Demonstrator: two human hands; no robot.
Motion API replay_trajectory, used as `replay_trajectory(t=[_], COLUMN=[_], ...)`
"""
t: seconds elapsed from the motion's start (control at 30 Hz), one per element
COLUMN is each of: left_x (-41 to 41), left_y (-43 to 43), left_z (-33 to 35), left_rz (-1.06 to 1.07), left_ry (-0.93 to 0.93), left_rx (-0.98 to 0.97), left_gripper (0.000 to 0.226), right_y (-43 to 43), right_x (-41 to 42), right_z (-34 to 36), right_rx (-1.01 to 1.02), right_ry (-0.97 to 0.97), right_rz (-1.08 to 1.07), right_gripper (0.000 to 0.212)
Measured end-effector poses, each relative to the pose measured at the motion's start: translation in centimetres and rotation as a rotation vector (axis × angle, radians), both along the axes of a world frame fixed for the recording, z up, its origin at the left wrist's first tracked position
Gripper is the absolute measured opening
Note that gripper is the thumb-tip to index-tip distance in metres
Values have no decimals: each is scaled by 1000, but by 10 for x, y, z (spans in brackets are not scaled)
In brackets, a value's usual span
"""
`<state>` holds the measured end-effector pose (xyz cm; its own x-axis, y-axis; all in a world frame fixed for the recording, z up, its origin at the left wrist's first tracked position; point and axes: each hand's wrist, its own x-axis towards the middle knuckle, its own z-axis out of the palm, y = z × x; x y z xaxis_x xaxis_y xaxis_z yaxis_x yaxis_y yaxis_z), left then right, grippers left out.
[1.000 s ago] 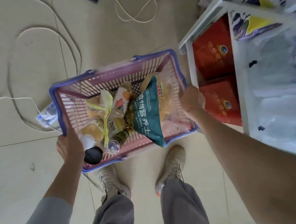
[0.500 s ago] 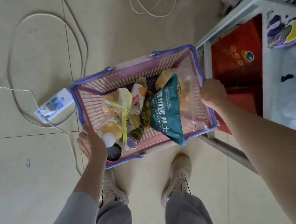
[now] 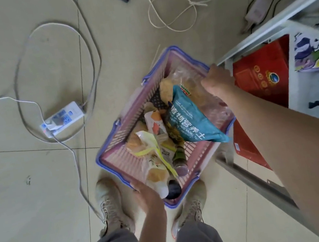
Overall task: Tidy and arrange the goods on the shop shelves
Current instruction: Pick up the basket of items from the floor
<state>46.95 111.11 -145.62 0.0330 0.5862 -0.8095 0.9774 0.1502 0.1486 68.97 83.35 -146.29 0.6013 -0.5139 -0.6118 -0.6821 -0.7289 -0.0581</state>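
Basket (image 3: 131, 121) now sits corner-on to the person, turned from square-on earlier.
Power strip (image 3: 62, 118) lies on floor (image 3: 31, 204) at left; left hand (image 3: 147, 196) grips basket's near corner; teal bag (image 3: 191, 120) leans among goods inside; right hand (image 3: 217, 79) curls over far-right rim, just beside white shelf (image 3: 265, 26) with red boxes (image 3: 262, 75).

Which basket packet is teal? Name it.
The teal bag with white lettering, by the right hand on the basket rim; the others are clear, white or yellow.
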Motion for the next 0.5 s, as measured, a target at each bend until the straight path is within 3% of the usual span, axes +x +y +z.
replay_trajectory(t=[0.07, 0.2, 0.33, 0.5], left_x=[-11, -27, -42, -46], left_y=[-17, -49, -78, -102], left_z=[-10, -14, -16, -18], left_rz=[152, 357, 454, 538], left_ry=[46, 146, 154, 166], left_rx=[-73, -105, -163, -153], left_gripper=[78, 69, 69, 72], right_y=[6, 11, 14, 20], right_x=[3, 9, 16, 27], right_z=[-3, -11, -24, -24], right_rx=[-22, -30, -9, 8], right_ry=[-26, -79, -63, -68], right_rz=[55, 215, 373, 455], right_gripper=[49, 53, 66, 65])
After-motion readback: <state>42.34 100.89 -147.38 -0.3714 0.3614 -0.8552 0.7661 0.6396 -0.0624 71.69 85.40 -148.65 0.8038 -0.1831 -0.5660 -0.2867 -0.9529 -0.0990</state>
